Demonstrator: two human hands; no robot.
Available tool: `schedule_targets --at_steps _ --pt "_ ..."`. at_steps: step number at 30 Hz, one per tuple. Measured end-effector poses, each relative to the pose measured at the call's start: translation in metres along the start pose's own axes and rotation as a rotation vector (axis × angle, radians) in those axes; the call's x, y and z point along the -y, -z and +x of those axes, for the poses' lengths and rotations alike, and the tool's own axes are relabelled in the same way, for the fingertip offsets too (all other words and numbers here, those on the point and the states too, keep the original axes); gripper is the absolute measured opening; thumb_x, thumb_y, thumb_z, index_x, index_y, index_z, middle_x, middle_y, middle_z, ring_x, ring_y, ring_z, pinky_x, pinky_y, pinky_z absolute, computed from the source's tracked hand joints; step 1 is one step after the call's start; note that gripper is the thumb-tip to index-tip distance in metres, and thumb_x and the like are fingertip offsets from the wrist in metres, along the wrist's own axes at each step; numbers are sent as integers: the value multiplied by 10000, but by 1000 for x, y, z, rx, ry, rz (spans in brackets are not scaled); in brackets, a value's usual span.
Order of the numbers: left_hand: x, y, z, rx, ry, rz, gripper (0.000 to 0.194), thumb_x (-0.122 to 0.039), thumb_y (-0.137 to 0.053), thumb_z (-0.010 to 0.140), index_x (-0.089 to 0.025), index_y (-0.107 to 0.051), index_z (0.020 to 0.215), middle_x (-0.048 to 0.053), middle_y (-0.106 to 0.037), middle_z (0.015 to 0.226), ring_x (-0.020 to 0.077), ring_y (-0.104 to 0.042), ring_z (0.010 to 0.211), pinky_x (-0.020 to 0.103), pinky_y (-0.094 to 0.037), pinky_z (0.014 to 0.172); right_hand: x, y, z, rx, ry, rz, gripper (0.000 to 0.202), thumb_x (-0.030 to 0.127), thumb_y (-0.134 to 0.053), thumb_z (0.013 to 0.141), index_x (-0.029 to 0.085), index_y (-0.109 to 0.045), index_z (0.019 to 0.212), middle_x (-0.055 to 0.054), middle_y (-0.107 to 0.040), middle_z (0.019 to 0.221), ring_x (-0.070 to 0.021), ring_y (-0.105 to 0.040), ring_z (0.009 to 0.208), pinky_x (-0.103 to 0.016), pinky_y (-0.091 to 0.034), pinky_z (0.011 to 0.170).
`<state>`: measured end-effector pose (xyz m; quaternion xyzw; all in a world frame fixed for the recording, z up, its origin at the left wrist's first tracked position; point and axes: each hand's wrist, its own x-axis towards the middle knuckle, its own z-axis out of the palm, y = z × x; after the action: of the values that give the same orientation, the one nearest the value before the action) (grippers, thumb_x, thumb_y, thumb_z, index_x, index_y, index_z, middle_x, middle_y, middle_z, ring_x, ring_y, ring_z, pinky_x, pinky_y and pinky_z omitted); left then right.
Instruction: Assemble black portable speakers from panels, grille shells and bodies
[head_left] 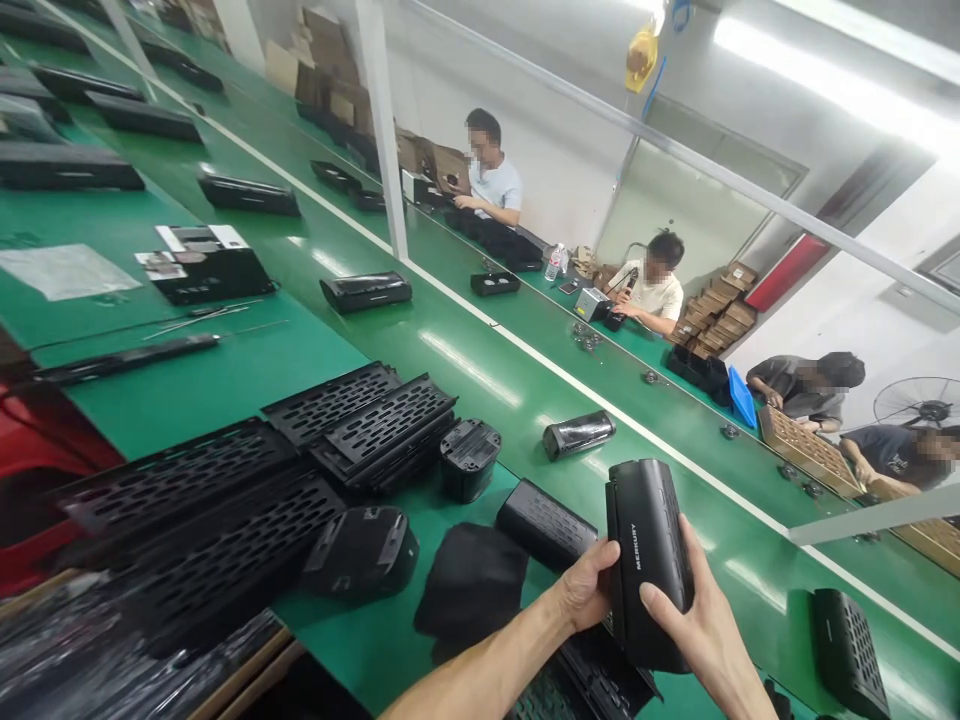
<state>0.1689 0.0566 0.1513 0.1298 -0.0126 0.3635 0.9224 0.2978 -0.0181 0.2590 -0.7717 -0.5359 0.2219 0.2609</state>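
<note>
Between my two hands is a black speaker housing (651, 560) marked MERKURY, held tilted above the green work surface. My left hand (589, 585) grips its left edge, thumb on the side and fingers hidden behind. My right hand (703, 610) wraps its right side, with the thumb across the front. Just left of it lies another black housing (546, 522) with a slotted face. Beneath my hands, partly covered, are black slotted panels (600, 670). A piece of black cloth-like material (472, 580) rests beside my left forearm.
Stacked slotted grille panels (390, 425), a black end piece (470, 458) and a rounded black part (364, 550) sit to the left. A screwdriver-like tool (135, 358) lies farther left. Housings (579, 434) dot the green conveyor (480, 370); several people work across it.
</note>
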Motion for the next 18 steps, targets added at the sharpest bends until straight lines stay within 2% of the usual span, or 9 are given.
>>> schedule_targets --at_steps 5,9,14,16,18 --pt "2 -2 -2 9 11 -20 610 -500 -859 742 -145 -742 1224 157 -758 1226 350 -673 1206 448 -453 1104 -6 1 -6 -30 82 -111 951 510 -707 795 314 -303 1633 -104 -616 1423 -365 -625 1281 -489 -516 1035" --pt "3 -4 -3 33 56 21 589 -535 -858 735 -143 -760 1163 164 -765 1194 363 -668 1204 468 -451 1094 -7 6 -3 13 30 -121 963 532 -711 785 298 -315 1631 -123 -638 1386 -369 -653 1233 -490 -516 1020" --pt "3 -13 3 -64 50 36 620 -523 -909 673 -157 -749 1148 141 -771 1147 331 -694 1122 420 -495 1000 1 23 4 114 -24 -33 1011 598 -721 768 258 -315 1628 -142 -600 1439 -375 -593 1305 -519 -461 1094" --pt "0 -17 6 -123 1 56 642 -477 -944 635 -175 -734 1161 118 -774 1117 298 -708 1045 379 -518 915 -2 22 -6 3 31 -10 982 613 -728 769 264 -349 1605 -134 -508 1525 -381 -511 1384 -544 -421 1135" --pt "-5 -22 9 -159 -62 93 653 -435 -970 600 -189 -722 1152 99 -770 1105 275 -709 999 354 -522 862 -9 10 -23 -220 88 22 1001 596 -750 771 281 -305 1610 -124 -359 1618 -393 -393 1467 -553 -409 1148"
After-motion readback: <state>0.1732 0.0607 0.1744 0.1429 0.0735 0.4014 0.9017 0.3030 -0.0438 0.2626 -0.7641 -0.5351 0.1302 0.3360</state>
